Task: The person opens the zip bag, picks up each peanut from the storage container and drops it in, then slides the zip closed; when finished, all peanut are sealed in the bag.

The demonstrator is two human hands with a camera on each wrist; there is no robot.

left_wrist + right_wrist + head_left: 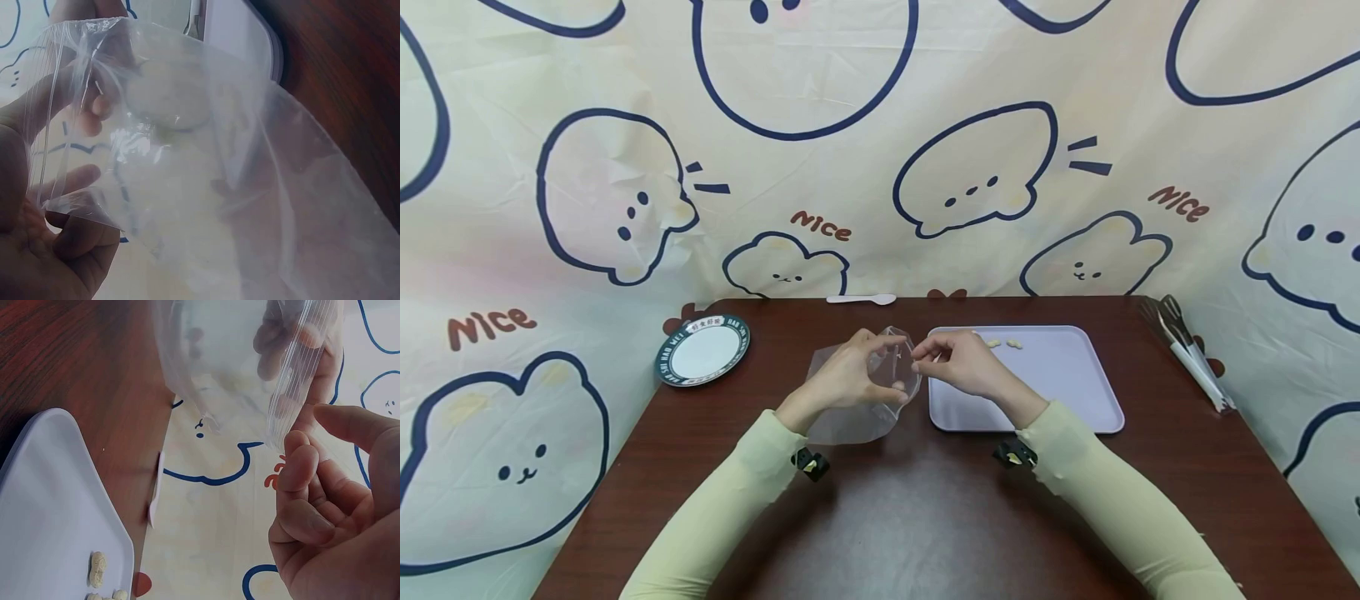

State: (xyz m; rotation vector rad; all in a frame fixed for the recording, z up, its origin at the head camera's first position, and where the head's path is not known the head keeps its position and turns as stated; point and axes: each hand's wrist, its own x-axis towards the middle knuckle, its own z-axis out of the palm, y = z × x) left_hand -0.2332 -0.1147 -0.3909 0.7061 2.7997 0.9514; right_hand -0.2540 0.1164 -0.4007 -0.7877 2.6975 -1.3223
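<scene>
A clear zip bag (850,427) hangs over the table with its ridged mouth toward the right. My left hand (842,375) holds the bag near the mouth, thumb and fingers spread around it. Close beside the mouth is my right hand (966,365), its fingers loosely bent. In the right wrist view a gap shows between thumb and index finger, with the index fingertip by the bag's edge and nothing visible between them. A white tray (1060,379) lies under and beyond the right hand. Several peanuts (97,569) rest on it, partly out of view.
On the left of the brown table (895,517) stands a green-rimmed white plate (703,350). A white plastic spoon (861,298) lies along the back edge. White-handled utensils (1198,367) lie at the far right. A printed cloth (865,183) hangs behind.
</scene>
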